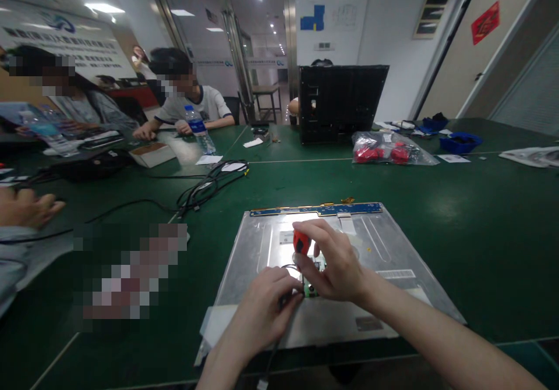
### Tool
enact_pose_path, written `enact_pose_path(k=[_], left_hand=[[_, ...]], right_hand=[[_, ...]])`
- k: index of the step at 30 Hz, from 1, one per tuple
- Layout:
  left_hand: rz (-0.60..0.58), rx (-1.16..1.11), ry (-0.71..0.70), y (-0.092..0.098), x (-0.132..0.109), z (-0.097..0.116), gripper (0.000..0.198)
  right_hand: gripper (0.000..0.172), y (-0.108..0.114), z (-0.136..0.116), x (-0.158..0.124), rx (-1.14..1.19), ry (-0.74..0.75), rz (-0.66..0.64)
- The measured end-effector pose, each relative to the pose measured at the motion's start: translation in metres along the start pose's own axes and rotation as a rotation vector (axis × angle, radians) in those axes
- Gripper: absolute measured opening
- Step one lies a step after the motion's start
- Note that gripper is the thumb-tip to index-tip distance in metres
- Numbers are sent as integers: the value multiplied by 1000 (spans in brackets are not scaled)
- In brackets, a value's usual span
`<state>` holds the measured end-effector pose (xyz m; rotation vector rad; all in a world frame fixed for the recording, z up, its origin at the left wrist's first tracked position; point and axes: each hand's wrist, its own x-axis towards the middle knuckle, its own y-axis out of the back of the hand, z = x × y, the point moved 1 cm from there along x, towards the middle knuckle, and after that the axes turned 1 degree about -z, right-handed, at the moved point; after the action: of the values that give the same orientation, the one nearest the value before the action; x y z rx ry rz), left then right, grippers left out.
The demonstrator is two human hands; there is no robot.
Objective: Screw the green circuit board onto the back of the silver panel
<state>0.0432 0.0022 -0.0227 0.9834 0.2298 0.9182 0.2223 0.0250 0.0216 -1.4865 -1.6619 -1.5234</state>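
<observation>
My right hand (334, 259) grips the red and black handle of a screwdriver (301, 243), held upright with its thin shaft pointing down at a small green circuit board (311, 290). The board lies on the silver metal back of a display panel (271, 250), partly covered by my hands. My left hand (268, 302) rests at the board's left side, fingers pinched together close to the screwdriver's tip. Whatever sits between those fingers is hidden. A thin black cable (274, 355) comes out below my left hand, with a plug at its end. A blue circuit strip (353, 208) runs along the panel's far edge.
Coiled black cables (209, 183) lie left of the panel on the green table (437, 221). Farther back are a black monitor (343, 105), a plastic bag with red items (384, 150), and a water bottle (200, 131). Another person's hand (28, 206) is at the left edge; other people sit across.
</observation>
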Motion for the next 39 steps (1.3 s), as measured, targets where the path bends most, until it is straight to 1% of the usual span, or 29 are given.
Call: enact_pose_path(k=[4,8,13,17,19,22,28,33,36,39], left_hand=[[-13,13,10,1,0,1,17],[-9,18,11,-1,-1,-1,17],[-1,-12,4,0,0,-2,17],[-3,-17,0,0,0,-1,18],[-3,-14,-3,0,0,-1,17],[12,-10,-13,-1,0,-1,17],[0,-16,-15,-2,0,-3,16],[-18,-14,-1,-2,0,-2,14],[-23,-7,8,-1,0,0,15],[-16,-2,8,0,0,0,17]], right_hand=[[51,2,0,0,8,7,-20],[48,2,1,-3,29,-37,-41],[45,-2,3,-4,-40,-31,3],[43,-6,5,-6,-49,-47,43],[43,-7,5,-7,-28,-51,48],[48,-7,3,-8,38,-42,56],[49,-1,1,-4,-6,-27,0],[48,1,1,0,71,-8,-11],[49,1,2,0,89,-13,-18],[48,1,2,-1,66,-49,-37]])
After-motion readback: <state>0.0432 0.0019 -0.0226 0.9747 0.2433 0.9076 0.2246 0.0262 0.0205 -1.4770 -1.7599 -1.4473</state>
